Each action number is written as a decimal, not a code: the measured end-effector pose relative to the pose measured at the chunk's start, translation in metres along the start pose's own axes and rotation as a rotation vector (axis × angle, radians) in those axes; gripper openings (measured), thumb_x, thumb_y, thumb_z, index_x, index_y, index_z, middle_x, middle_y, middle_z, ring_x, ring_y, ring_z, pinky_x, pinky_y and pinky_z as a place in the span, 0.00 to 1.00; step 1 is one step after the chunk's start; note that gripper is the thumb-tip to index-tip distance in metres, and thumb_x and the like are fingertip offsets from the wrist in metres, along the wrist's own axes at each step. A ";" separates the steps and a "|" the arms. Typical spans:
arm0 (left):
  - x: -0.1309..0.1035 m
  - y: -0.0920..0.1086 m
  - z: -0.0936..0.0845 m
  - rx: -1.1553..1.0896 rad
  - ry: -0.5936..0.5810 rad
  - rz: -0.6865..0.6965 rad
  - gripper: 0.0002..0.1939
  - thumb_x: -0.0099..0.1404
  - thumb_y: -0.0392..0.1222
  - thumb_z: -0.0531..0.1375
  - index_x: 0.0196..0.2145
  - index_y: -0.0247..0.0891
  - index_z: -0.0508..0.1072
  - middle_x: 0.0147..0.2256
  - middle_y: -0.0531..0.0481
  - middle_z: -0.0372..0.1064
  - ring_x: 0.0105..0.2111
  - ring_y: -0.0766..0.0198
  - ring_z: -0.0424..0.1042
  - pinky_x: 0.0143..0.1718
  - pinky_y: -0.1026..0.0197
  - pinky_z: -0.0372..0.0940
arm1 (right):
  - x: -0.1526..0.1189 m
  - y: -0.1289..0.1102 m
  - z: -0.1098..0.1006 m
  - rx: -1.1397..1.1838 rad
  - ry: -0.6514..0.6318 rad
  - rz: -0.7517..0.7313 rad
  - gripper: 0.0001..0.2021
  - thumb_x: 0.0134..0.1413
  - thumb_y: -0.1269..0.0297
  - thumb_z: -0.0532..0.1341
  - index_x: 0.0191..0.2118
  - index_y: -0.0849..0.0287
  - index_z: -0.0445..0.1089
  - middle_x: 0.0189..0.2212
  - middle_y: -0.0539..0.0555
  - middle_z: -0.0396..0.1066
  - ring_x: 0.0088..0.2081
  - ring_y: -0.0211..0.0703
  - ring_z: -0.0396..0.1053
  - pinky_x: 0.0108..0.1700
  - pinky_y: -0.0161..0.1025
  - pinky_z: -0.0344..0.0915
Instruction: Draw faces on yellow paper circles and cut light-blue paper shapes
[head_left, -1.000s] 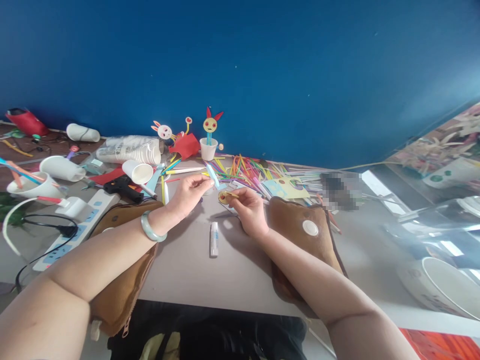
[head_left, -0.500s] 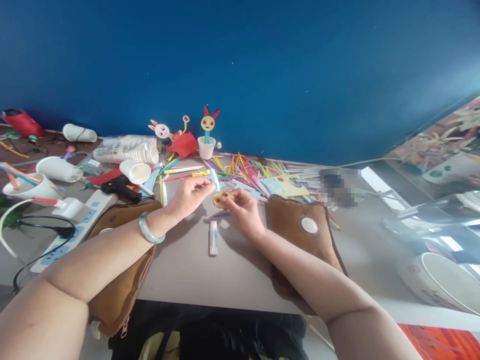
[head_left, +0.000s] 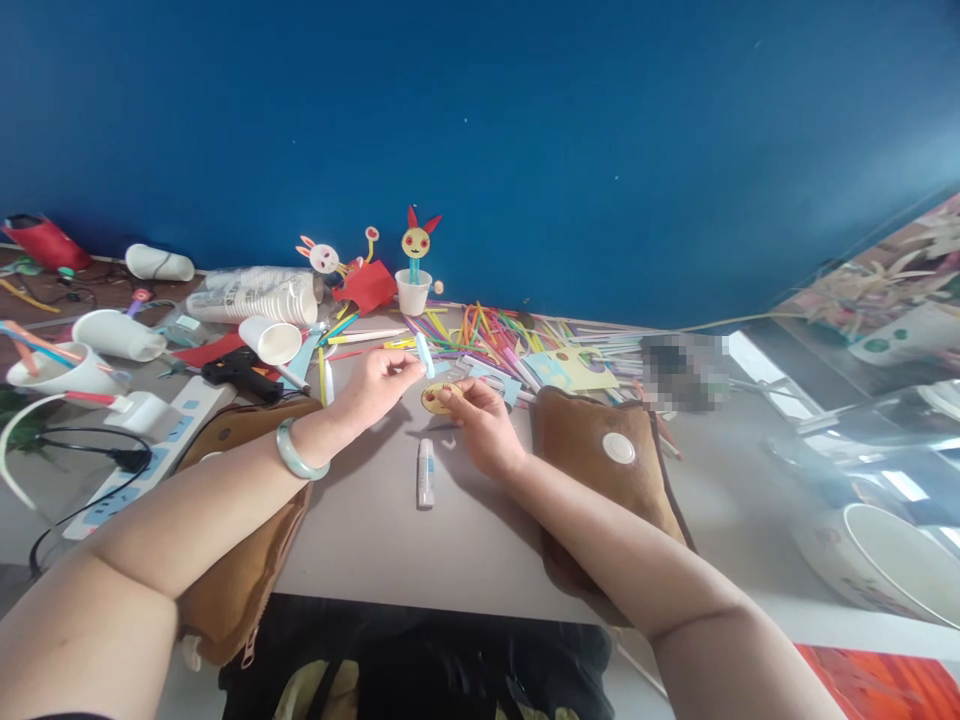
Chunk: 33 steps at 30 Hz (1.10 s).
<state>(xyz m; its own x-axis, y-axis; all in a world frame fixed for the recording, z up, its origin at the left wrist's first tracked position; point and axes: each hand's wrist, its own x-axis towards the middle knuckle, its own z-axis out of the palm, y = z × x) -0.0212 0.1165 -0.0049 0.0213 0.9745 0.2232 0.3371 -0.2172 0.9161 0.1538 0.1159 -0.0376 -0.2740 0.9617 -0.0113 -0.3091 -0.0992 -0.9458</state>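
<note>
Between the thumb and fingers of my left hand (head_left: 381, 382) is a small light-blue paper piece (head_left: 425, 356), long and pointed, held upright. My right hand (head_left: 484, 420) pinches a round yellow paper face (head_left: 441, 398) with red eyes, tilted toward me. The blue piece and the face are close together, with a narrow gap. On the table below them lies a capped glue stick (head_left: 426, 474). At the back a finished paper figure (head_left: 415, 242) with red ears stands in a white paper cup (head_left: 413, 294).
Coloured sticks and paper scraps (head_left: 570, 370) spread along the wall. Brown cushions (head_left: 592, 480) flank the work spot. At left are a glue gun (head_left: 244, 376), a power strip (head_left: 161, 452) with cables and stacked paper cups (head_left: 255, 300). A white bowl (head_left: 862, 570) stands at right.
My left hand has shifted slightly left with the blue paper piece. The yellow face has moved a little left and tipped slightly in my right hand.
</note>
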 end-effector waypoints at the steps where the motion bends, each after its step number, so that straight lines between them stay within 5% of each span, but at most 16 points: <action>1: 0.000 0.000 -0.001 -0.008 0.004 -0.005 0.13 0.61 0.46 0.59 0.24 0.36 0.73 0.25 0.53 0.68 0.28 0.66 0.64 0.31 0.63 0.59 | 0.000 0.000 0.000 0.008 -0.002 0.004 0.15 0.45 0.57 0.73 0.25 0.57 0.67 0.25 0.47 0.73 0.23 0.31 0.62 0.24 0.32 0.60; 4: 0.001 0.000 -0.001 -0.025 0.002 -0.030 0.13 0.61 0.45 0.59 0.23 0.36 0.70 0.22 0.55 0.63 0.26 0.67 0.60 0.29 0.63 0.56 | 0.001 -0.001 0.000 0.054 -0.010 0.042 0.16 0.44 0.56 0.73 0.25 0.58 0.66 0.23 0.45 0.70 0.19 0.28 0.57 0.21 0.30 0.56; 9: 0.002 -0.002 -0.001 0.004 -0.024 -0.009 0.13 0.61 0.45 0.58 0.22 0.36 0.69 0.21 0.56 0.59 0.25 0.67 0.58 0.29 0.63 0.54 | 0.002 0.001 -0.002 0.083 -0.011 0.107 0.18 0.40 0.56 0.75 0.28 0.57 0.66 0.25 0.46 0.73 0.21 0.32 0.66 0.23 0.32 0.64; 33: 0.000 0.004 -0.001 0.104 -0.108 0.020 0.11 0.60 0.43 0.58 0.23 0.37 0.72 0.24 0.53 0.68 0.28 0.65 0.64 0.31 0.63 0.58 | 0.003 0.004 -0.002 -0.025 0.000 0.052 0.20 0.38 0.55 0.75 0.24 0.57 0.64 0.19 0.45 0.70 0.19 0.34 0.66 0.23 0.33 0.64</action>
<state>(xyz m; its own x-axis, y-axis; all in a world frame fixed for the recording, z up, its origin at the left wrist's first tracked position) -0.0205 0.1152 -0.0014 0.1278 0.9717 0.1985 0.4314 -0.2347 0.8711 0.1532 0.1190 -0.0418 -0.2892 0.9553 -0.0611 -0.2711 -0.1429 -0.9519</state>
